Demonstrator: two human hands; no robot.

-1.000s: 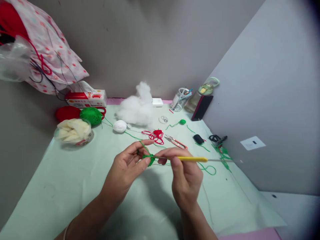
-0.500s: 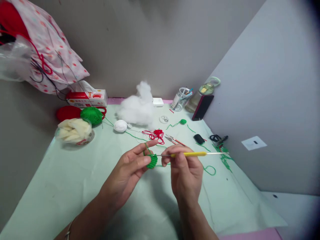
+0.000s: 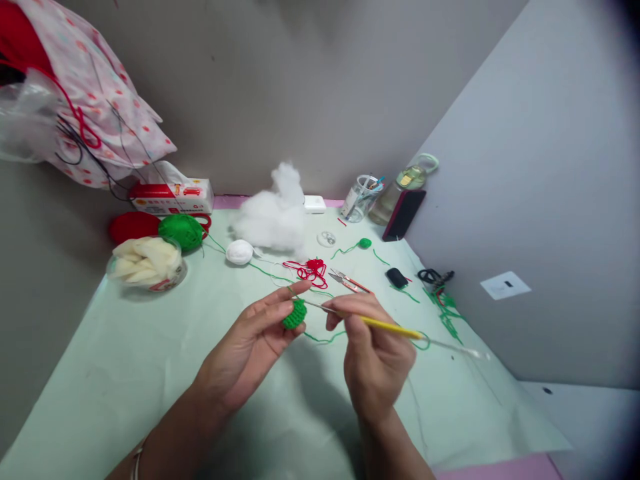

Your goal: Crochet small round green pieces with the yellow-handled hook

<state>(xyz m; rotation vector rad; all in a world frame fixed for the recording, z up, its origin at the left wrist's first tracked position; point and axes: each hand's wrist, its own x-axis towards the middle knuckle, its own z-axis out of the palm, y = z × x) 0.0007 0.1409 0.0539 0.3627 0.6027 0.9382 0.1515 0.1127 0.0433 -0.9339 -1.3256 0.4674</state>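
Observation:
Between the thumb and fingers of my left hand is a small round green crochet piece. Green yarn runs over the raised index finger of that hand. My right hand is closed around a crochet hook with a yellow handle. The hook's thin metal tip reaches left to the top edge of the green piece; whether it sits in a stitch I cannot tell. Its other metal end points right and slightly down. A strand of green yarn trails below the piece toward my right hand.
Behind my hands lie thread snips, tangled red yarn, a white yarn ball and white stuffing. A green yarn ball and a tub stand left. A phone leans against a bottle at the back right.
The hook has tilted, its right end now lower and its tip higher than the handle. My right hand has turned with it. The green piece has shifted slightly left and up.

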